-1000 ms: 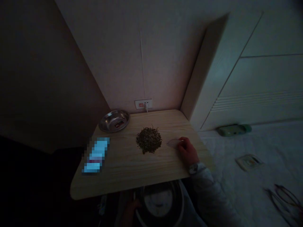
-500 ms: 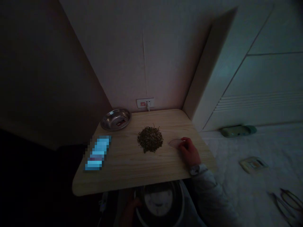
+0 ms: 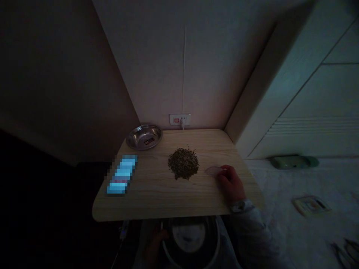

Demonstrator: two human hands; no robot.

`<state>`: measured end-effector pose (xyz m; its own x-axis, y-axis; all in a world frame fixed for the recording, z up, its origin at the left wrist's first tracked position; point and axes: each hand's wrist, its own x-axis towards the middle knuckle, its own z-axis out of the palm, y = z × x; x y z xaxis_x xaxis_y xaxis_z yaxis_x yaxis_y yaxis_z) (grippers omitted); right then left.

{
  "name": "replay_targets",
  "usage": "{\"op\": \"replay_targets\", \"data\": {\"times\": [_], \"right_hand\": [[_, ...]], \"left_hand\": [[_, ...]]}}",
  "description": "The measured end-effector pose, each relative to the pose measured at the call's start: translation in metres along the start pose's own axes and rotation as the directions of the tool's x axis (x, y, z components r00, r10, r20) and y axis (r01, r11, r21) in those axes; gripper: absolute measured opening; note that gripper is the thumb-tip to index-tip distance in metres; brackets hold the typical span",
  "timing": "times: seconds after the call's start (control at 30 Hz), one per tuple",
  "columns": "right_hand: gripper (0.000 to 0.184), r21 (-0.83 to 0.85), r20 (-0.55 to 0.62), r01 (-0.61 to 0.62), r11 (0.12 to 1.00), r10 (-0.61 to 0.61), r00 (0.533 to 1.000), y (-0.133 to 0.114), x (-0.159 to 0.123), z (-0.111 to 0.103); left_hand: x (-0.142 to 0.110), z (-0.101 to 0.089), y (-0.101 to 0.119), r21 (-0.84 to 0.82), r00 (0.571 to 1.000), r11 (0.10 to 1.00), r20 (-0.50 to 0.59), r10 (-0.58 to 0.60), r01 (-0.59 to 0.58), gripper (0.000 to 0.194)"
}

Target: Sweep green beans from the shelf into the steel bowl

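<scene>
A heap of small dark grains or seeds point(image 3: 183, 163) lies on a light wooden table point(image 3: 146, 205). To its right, my right hand point(image 3: 232, 184) pinches a thin, translucent, curved piece point(image 3: 214, 171), perhaps plastic, low over the tabletop and apart from the heap. Below the table's front edge, my left hand point(image 3: 157, 239) grips the left rim of a round metal bowl point(image 3: 189, 237) on my lap. The bowl has a pale, shiny bottom; dim light hides its details.
A shallow steel dish point(image 3: 144, 137) with a label stands at the table's back left. A lit, blurred-out phone point(image 3: 122, 175) lies at the left. Behind is a wall socket point(image 3: 180, 119) with a plug. A green object point(image 3: 294, 162) and a small packet point(image 3: 311, 206) rest on white bedding.
The camera view has turned slightly left, so the table and everything on it appear farther right. Both hands keep their holds, and the heap looks the same.
</scene>
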<state>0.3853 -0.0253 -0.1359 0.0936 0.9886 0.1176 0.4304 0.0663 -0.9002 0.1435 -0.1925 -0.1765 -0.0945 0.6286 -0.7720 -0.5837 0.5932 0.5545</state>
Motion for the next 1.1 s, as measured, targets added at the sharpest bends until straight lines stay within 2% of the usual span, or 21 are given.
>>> {"op": "replay_targets", "data": {"times": [0.13,0.27,0.4,0.53,0.7,0.93,1.1], "right_hand": [[0.027,0.193,-0.056,0.029,0.981,-0.018,0.998,0.003,-0.003,0.000],[0.027,0.259,-0.058,0.003,0.966,0.013,0.998,-0.003,-0.007,0.007],[0.026,0.266,0.108,-0.001,0.964,-0.029,0.994,-0.017,-0.011,0.025],[0.026,0.226,0.281,0.047,0.973,-0.112,0.953,-0.029,-0.011,0.041],[0.024,0.229,0.234,0.094,0.969,-0.149,0.961,-0.031,-0.008,0.053],[0.024,0.230,0.204,0.093,0.969,-0.142,0.969,-0.029,-0.009,0.055],[0.025,0.201,0.232,0.100,0.974,-0.147,0.961,-0.030,-0.010,0.055]], "left_hand": [[0.006,-0.010,-0.001,0.022,0.997,0.999,-0.067,-0.038,0.040,0.043],[0.013,-0.020,-0.007,-0.005,0.998,0.999,-0.048,-0.040,0.039,0.043],[0.010,-0.022,-0.010,0.005,0.991,0.998,-0.115,-0.069,0.070,0.039],[0.004,-0.015,-0.009,-0.034,0.994,0.999,-0.107,0.000,-0.004,0.043],[0.003,-0.011,-0.006,-0.027,0.990,0.995,-0.111,0.092,-0.095,0.048],[0.018,-0.018,-0.008,0.039,0.997,0.999,-0.078,0.016,-0.013,0.046],[0.018,-0.019,-0.012,0.057,0.996,0.997,-0.067,0.062,-0.058,0.042]]}}
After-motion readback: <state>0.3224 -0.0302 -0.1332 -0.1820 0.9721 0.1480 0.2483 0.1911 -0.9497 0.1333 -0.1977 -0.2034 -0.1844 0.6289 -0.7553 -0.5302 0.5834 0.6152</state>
